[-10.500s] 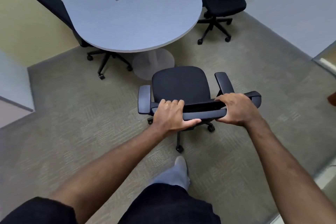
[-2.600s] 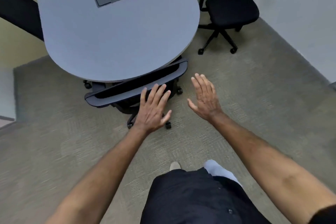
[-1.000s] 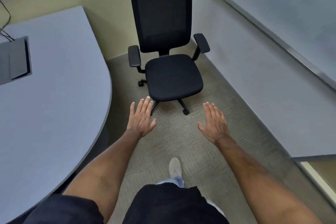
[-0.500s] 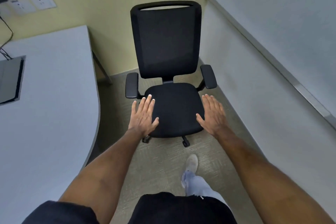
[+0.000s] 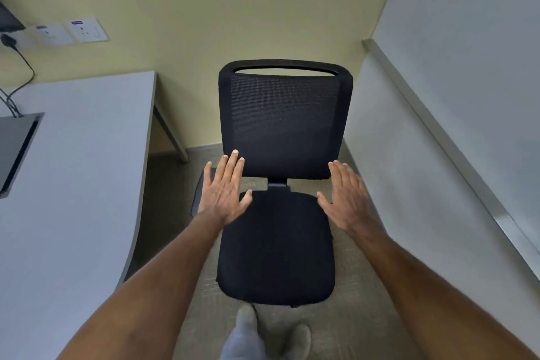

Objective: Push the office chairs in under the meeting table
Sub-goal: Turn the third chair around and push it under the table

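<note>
Black mesh-backed office chair [image 5: 280, 184] upright; beside grey meeting table [image 5: 73, 184].

The room is evenly and softly lit from overhead, fairly bright, with no harsh glare; the pale surface [image 5: 73, 184] on the left shows a smooth, dull sheen. A soft shadow sits on the carpet [image 5: 204, 286] under the surface edge and below the chair [image 5: 280, 131], whose black mesh and seat lose most detail in the dark. The wide lens bends the wall rail [image 5: 438, 131] and stretches the forearms toward the corners, and the whole view is slightly soft.
</note>
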Available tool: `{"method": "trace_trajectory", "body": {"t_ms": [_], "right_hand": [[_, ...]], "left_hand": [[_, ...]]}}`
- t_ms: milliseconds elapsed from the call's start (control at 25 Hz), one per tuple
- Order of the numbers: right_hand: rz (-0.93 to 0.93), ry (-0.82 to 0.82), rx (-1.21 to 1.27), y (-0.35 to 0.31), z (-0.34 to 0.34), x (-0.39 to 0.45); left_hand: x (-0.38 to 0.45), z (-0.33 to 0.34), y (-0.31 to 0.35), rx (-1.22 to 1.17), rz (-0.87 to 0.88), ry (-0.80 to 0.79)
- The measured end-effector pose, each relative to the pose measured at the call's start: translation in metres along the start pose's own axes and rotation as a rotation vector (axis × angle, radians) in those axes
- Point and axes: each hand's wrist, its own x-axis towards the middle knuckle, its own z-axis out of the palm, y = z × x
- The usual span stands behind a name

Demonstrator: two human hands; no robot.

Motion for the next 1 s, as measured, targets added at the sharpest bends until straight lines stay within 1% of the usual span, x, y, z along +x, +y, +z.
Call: {"method": "trace_trajectory", "body": {"t_ms": [280, 440, 560, 720, 840, 920, 1000], "right_hand": [[0.068, 0.122, 0.068, -0.013, -0.023, 0.154], [0.113, 0.216, 0.139, -0.025, -0.045, 0.228], [0.148, 0.263, 0.191, -0.034, -0.055, 0.265], [0.223, 0.226, 0.261, -0.039, -0.057, 0.29], [0.249, 0.18, 0.303, -0.041, -0.055, 0.3], [0.276, 0.11, 0.327, -0.044, -0.054, 0.306], [0.291, 0.029, 0.276, -0.05, -0.049, 0.311]], "left_hand": [[0.14, -0.012, -0.041, 0.047, 0.048, 0.057], [0.216, -0.028, -0.061, -0.011, 0.031, 0.101], [0.261, -0.04, -0.066, -0.073, 0.055, 0.153], [0.307, -0.053, -0.064, -0.152, 0.07, 0.173], [0.331, -0.057, -0.064, -0.188, 0.043, 0.085], [0.34, -0.059, -0.065, -0.177, 0.047, 0.059], [0.341, -0.062, -0.068, -0.172, 0.045, 0.062]]}}
